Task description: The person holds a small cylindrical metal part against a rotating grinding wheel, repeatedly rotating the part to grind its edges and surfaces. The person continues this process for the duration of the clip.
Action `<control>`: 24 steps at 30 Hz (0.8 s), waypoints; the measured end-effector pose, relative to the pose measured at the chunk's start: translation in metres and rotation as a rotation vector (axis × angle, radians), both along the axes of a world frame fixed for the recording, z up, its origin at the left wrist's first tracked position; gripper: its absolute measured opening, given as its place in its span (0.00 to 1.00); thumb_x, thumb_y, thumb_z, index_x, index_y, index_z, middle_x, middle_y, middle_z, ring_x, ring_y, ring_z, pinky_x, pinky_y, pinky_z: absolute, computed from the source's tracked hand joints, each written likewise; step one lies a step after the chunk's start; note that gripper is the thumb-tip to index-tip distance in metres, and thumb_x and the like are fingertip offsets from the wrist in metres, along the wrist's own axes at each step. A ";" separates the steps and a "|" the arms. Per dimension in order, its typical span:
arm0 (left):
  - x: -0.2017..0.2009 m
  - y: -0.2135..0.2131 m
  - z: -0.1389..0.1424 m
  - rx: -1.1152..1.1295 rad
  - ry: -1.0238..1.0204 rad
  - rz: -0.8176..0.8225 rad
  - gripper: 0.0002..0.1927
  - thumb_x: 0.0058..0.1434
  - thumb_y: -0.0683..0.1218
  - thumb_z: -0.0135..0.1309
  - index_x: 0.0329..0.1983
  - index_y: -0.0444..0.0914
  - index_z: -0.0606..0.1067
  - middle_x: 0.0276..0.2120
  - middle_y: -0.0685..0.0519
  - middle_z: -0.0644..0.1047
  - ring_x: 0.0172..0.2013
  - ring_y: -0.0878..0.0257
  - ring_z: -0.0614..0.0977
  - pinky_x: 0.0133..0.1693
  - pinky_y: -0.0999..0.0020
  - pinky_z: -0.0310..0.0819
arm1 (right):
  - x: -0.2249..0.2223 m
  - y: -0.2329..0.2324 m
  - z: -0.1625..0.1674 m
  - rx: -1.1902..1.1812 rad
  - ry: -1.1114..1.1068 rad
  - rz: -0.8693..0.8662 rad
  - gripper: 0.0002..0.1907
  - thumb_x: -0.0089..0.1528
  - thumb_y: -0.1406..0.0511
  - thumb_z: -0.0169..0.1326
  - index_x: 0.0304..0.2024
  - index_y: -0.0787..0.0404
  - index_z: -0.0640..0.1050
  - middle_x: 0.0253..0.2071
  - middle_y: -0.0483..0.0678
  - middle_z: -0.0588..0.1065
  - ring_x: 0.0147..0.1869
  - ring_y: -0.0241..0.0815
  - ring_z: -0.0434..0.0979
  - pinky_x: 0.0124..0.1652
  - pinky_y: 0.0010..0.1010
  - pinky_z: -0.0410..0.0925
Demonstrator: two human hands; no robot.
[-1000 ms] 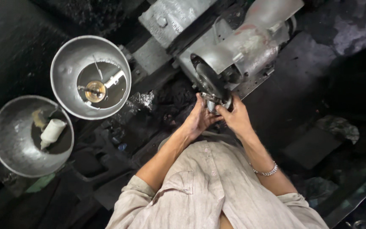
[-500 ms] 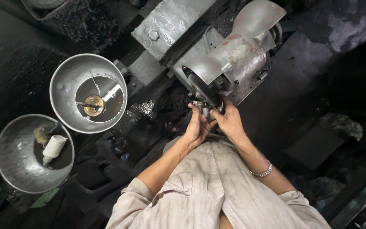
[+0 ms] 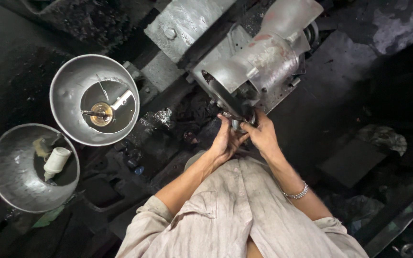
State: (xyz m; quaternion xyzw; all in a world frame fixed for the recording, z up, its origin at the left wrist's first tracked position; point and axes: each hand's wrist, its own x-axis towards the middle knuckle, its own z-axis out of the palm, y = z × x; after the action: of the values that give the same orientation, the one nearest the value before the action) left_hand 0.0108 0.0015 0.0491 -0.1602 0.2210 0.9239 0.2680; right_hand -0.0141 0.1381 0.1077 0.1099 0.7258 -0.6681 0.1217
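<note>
Overhead, head view: small metal part (image 3: 241, 125), pressed at the dark wheel (image 3: 225, 98) of a grey grinding machine (image 3: 259, 62) near the far edge of the grimy surface (image 3: 340, 71). Judged stiff, light, likely slippery; best taken at its ends, clear of the wheel. Left hand (image 3: 225, 141) and right hand (image 3: 261, 134) meet on it, fingers (image 3: 245, 128) curled closed around it. Left edge: two steel bowls, the nearer bowl (image 3: 25, 167) holding a white bottle (image 3: 56, 160), the farther bowl (image 3: 94, 98) holding a brass piece (image 3: 101, 113).
</note>
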 end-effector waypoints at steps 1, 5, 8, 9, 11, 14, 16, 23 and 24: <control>0.000 0.002 0.001 0.009 0.005 -0.003 0.41 0.64 0.77 0.37 0.61 0.41 0.71 0.53 0.53 0.77 0.55 0.57 0.78 0.60 0.56 0.72 | 0.001 0.001 0.001 0.002 -0.039 -0.022 0.27 0.55 0.75 0.58 0.59 0.67 0.73 0.49 0.52 0.78 0.49 0.40 0.80 0.44 0.32 0.74; 0.000 0.007 0.004 -0.054 -0.031 0.012 0.40 0.60 0.76 0.36 0.62 0.45 0.70 0.54 0.55 0.77 0.55 0.59 0.77 0.59 0.56 0.71 | 0.006 0.004 0.002 0.079 -0.020 -0.043 0.27 0.55 0.74 0.59 0.58 0.66 0.73 0.46 0.51 0.79 0.46 0.40 0.80 0.43 0.31 0.74; 0.003 0.011 -0.003 0.008 -0.005 -0.018 0.39 0.65 0.76 0.36 0.61 0.43 0.70 0.54 0.52 0.76 0.55 0.56 0.78 0.60 0.55 0.72 | 0.006 0.010 -0.004 0.101 -0.005 -0.051 0.26 0.55 0.74 0.61 0.56 0.67 0.74 0.44 0.52 0.80 0.46 0.40 0.80 0.43 0.31 0.74; 0.004 0.013 -0.006 0.005 -0.022 -0.040 0.39 0.64 0.76 0.36 0.61 0.43 0.70 0.53 0.53 0.76 0.55 0.56 0.78 0.59 0.56 0.72 | 0.009 0.013 -0.005 0.094 -0.034 -0.059 0.25 0.54 0.74 0.61 0.55 0.67 0.75 0.43 0.51 0.80 0.45 0.40 0.80 0.42 0.31 0.74; 0.004 0.020 -0.013 0.003 -0.058 -0.079 0.40 0.62 0.76 0.37 0.61 0.43 0.70 0.53 0.53 0.76 0.53 0.56 0.78 0.56 0.57 0.73 | 0.016 0.022 -0.006 0.165 -0.054 -0.084 0.26 0.54 0.74 0.61 0.55 0.66 0.76 0.44 0.52 0.80 0.45 0.40 0.79 0.45 0.31 0.73; 0.003 0.035 -0.015 -0.087 0.025 -0.222 0.37 0.65 0.73 0.46 0.61 0.40 0.69 0.54 0.50 0.75 0.55 0.54 0.78 0.60 0.54 0.73 | 0.031 0.041 0.006 0.135 0.044 -0.130 0.25 0.57 0.74 0.62 0.57 0.67 0.75 0.49 0.53 0.78 0.51 0.40 0.77 0.51 0.31 0.72; 0.002 0.045 -0.007 0.017 0.140 -0.222 0.34 0.66 0.70 0.52 0.63 0.42 0.68 0.57 0.52 0.74 0.59 0.57 0.76 0.64 0.55 0.70 | 0.045 0.054 0.019 0.144 0.200 -0.120 0.27 0.59 0.74 0.62 0.61 0.67 0.71 0.55 0.53 0.75 0.58 0.40 0.75 0.57 0.32 0.70; 0.022 0.028 0.013 0.164 0.348 -0.267 0.44 0.54 0.74 0.52 0.68 0.46 0.67 0.60 0.56 0.74 0.60 0.62 0.74 0.62 0.57 0.67 | 0.064 0.053 0.031 -0.035 0.418 -0.016 0.34 0.63 0.74 0.57 0.69 0.65 0.58 0.73 0.53 0.61 0.71 0.39 0.67 0.66 0.31 0.64; 0.025 0.027 0.009 0.191 0.303 -0.216 0.41 0.59 0.74 0.51 0.66 0.44 0.67 0.56 0.56 0.73 0.59 0.61 0.74 0.63 0.57 0.67 | 0.058 0.049 0.027 -0.012 0.381 0.006 0.35 0.63 0.75 0.56 0.70 0.66 0.58 0.72 0.54 0.62 0.69 0.39 0.68 0.65 0.31 0.64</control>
State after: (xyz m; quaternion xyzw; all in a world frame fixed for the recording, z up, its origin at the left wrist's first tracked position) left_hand 0.0361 0.0289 0.0576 0.0313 0.1863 0.9200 0.3433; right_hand 0.0438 0.1874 0.1347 -0.0214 0.7321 -0.6807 -0.0155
